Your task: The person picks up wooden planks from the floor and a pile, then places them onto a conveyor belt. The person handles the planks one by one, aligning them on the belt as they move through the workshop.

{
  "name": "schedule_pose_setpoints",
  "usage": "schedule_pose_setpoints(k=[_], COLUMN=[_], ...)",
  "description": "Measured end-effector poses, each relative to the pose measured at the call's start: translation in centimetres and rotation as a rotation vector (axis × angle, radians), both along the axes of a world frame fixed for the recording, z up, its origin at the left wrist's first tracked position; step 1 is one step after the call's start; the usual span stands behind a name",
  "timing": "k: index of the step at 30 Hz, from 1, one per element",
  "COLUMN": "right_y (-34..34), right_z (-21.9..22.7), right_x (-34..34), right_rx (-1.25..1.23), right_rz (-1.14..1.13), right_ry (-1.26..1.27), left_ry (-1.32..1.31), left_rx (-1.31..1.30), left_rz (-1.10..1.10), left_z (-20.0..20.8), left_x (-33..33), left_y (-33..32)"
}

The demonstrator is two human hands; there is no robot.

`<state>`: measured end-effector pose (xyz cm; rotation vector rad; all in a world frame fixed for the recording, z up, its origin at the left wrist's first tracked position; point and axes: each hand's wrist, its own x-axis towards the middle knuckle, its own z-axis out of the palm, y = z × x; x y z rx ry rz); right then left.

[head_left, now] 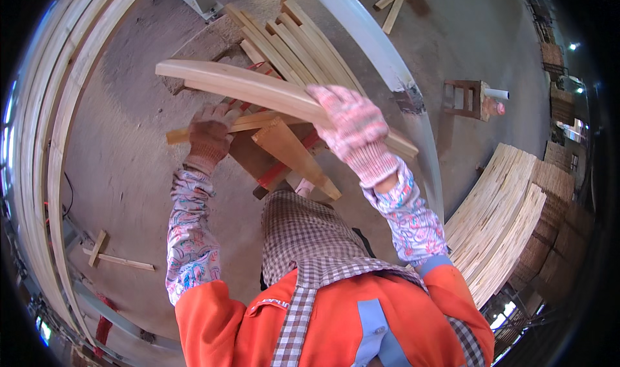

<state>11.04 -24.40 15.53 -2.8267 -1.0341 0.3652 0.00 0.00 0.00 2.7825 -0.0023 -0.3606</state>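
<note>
Clearly, the gloved right hand (352, 120) holds a pale board (248, 88).

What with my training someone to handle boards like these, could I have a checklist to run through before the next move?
1. Right hand closed on the long plank: ok.
2. Left hand firm on the narrow strip: cannot tell; it lies over the strip, its grip hidden.
3. Both hands gloved: ok.
4. Right wrist covered: not ok; bare skin shows between glove and sleeve.
5. Tapered board free of both hands: ok.
</note>
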Motion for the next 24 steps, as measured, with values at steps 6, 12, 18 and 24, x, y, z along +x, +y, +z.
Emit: schedule_pose_setpoints(k=[6, 12, 18, 24], right_y=[7.0, 5.1, 4.3, 4.6], right_z=[-3.9, -10.8, -12.7, -10.3], right_x=[4.4, 5.6, 3.8, 2.2], right_rx=[-0.188, -0.22, -0.388, -0.412], right_rz=[-0.049, 0.016, 0.122, -0.012], right_ry=[0.149, 0.364, 0.621, 0.599], left_ry=[-0.111, -0.383, -0.571, 0.054], left_rx=[0.248, 0.209, 0.117, 0.438], left_rz=[-0.086, 0.205, 0.259, -0.255], left_z=[-2.6, -2.2, -0.9, -0.1], left_x=[3.2, 1.6, 2.1, 7.2], left_y=[0.9, -0.5, 0.1, 0.8])
